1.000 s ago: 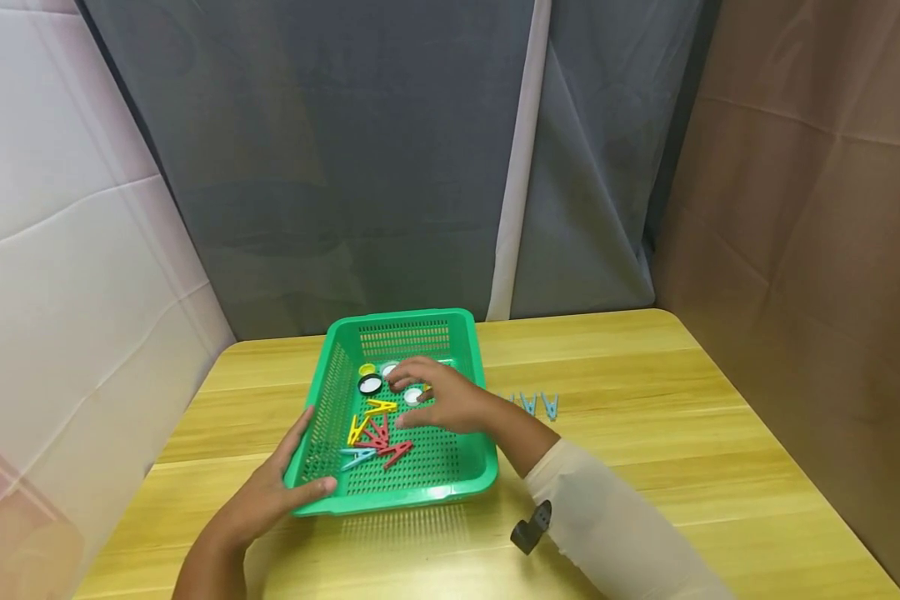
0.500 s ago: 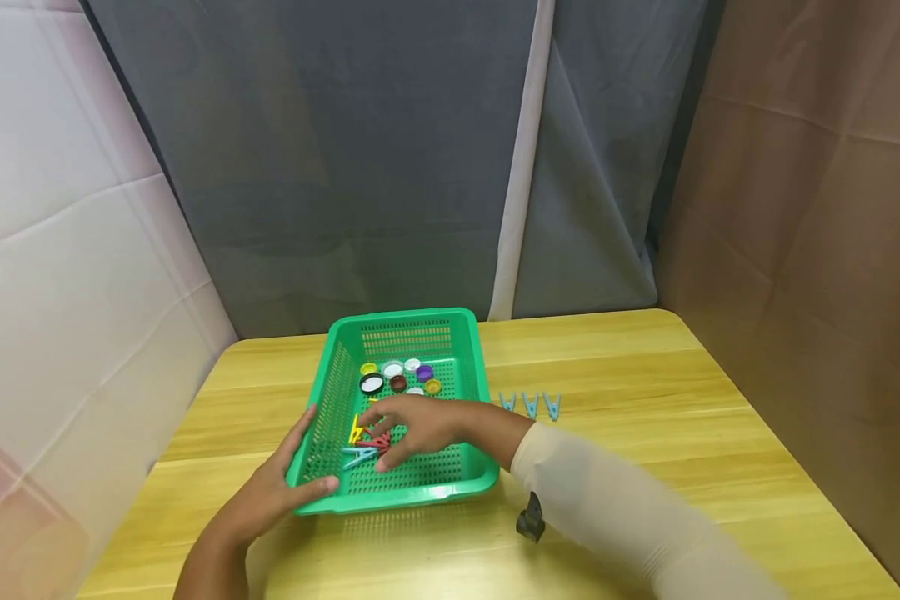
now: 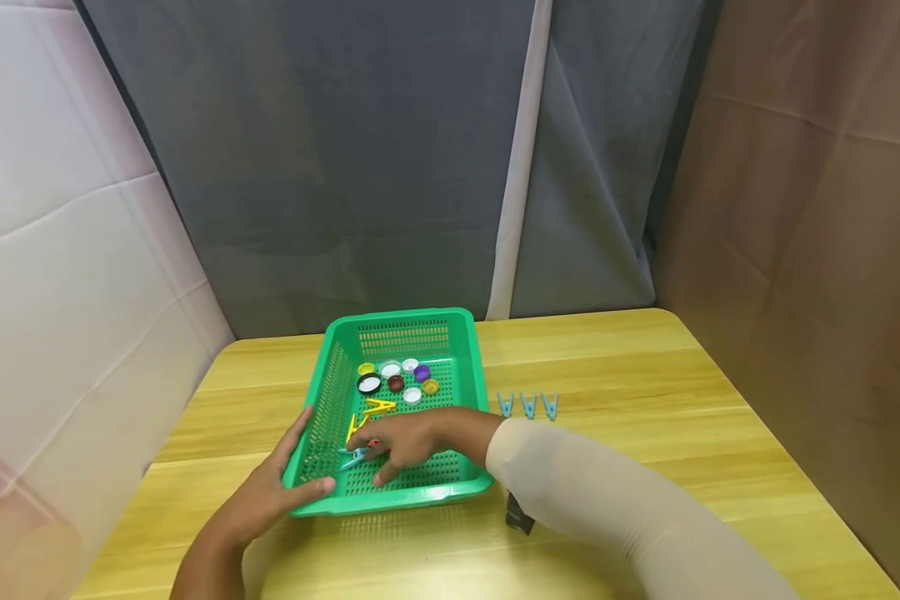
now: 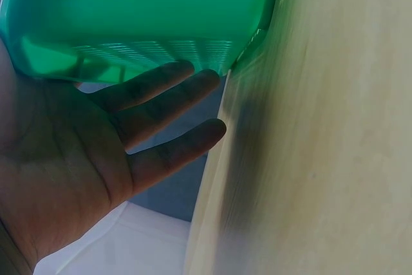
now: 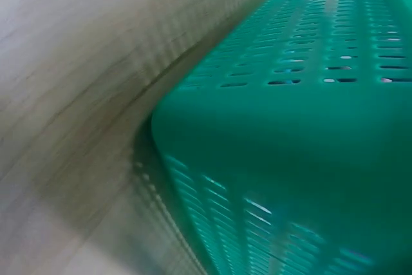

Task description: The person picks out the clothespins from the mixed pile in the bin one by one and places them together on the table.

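Observation:
A green plastic basket (image 3: 474, 367) stands on the wooden table. My left hand (image 3: 266, 492) rests at its near-left corner, thumb over the rim, and in the left wrist view the fingers (image 4: 170, 156) stretch out straight along the outside. My right hand (image 3: 408, 437) reaches down into the basket, thumb and forefinger apart, fingertips right at a light blue clothespin (image 3: 354, 459). Under that hand a bit of red shows; the rest of the red clothespins there is hidden. Two yellow clothespins (image 3: 380, 406) lie just beyond the fingers. The right wrist view has only the basket's outside, no hand.
Several bottle caps lie farther back in the basket, among them a black-rimmed one (image 3: 369, 383), a purple one (image 3: 422, 373) and a white one (image 3: 412, 396). Right of the basket, three light blue clothespins (image 3: 528, 406) stand in a row on the table (image 3: 645, 383).
My right hand has moved from above the caps toward the near-left part of the basket, over the red and light blue clothespins. The left hand and the basket have stayed put.

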`<state>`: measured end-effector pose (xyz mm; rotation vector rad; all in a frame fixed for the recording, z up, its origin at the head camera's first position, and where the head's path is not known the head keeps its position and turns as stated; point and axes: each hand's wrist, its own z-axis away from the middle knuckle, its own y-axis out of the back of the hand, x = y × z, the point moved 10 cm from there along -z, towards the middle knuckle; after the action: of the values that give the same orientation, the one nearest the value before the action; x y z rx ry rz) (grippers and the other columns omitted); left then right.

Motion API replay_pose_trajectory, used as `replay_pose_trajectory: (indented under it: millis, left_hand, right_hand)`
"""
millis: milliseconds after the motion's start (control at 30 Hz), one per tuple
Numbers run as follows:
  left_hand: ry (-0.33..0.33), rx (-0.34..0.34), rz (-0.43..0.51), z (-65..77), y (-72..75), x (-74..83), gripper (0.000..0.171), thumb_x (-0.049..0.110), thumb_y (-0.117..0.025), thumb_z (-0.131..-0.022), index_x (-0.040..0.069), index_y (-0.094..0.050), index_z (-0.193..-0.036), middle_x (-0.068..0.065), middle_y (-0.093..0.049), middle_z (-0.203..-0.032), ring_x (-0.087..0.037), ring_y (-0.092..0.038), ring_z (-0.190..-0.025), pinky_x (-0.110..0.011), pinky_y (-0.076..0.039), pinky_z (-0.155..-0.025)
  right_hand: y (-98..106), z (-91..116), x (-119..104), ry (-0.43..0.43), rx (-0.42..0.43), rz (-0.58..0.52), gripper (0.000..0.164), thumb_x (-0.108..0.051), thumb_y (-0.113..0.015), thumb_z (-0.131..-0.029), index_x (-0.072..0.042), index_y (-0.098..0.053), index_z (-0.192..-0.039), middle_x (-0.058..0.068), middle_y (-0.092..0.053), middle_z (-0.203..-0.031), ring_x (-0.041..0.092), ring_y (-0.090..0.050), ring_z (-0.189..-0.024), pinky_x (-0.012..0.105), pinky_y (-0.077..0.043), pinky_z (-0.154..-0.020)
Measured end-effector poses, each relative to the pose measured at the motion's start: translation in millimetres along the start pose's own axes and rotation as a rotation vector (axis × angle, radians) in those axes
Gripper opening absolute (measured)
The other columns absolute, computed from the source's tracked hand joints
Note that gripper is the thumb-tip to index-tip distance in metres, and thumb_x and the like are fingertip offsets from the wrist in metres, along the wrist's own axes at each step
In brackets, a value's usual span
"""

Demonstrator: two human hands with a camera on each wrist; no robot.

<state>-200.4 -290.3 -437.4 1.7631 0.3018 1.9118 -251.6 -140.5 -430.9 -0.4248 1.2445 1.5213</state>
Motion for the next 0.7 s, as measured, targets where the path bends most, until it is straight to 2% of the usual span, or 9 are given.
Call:
replay_pose_trajectory:
  millis: [133,533,700]
  left_hand:
    - [-0.011,0.009,-0.007,-0.4,1.1,1.4,0.113,0.028,-0.076,-0.101,0.039,0.008,-0.176,-0.032,-0.011,-0.18,-0.05,-0.055,-0.143,-0.066,-0.048,-0.109]
    - [-0.045,0.014,-0.003,-0.4,1.7,4.1,0.113,0.024,-0.077,-0.1,0.035,0.005,-0.177,-0.033,-0.013,-0.179,-0.047,-0.06,-0.138,-0.061,-0.052,-0.105]
    - [-0.04,0.016,-0.004,0.6,1.2,3.2,0.112,0.025,-0.077,-0.1,0.036,0.005,-0.177,-0.032,-0.009,-0.18,-0.047,-0.058,-0.14,-0.064,-0.05,-0.107]
  right_hand:
    - [-2.3,-4.0,1.7,-0.007,-0.002,-0.037,0.077,-0.009,-0.077,-0.102,-0.016,-0.039,-0.169,-0.002,-0.037,-0.178,0.021,-0.045,-0.16,0.032,-0.051,-0.117]
    - [-1.2,-5.6,4.9,-0.003,-0.037,-0.173,0.077,-0.008,-0.077,-0.102,-0.014,-0.04,-0.169,0.002,-0.039,-0.177,0.024,-0.046,-0.16,0.035,-0.054,-0.115]
    - [-5.6,-8.2,7.6,-0.023,-0.056,-0.167,0.076,-0.008,-0.078,-0.101,-0.015,-0.042,-0.168,0.003,-0.039,-0.176,0.024,-0.044,-0.161,0.036,-0.054,-0.114]
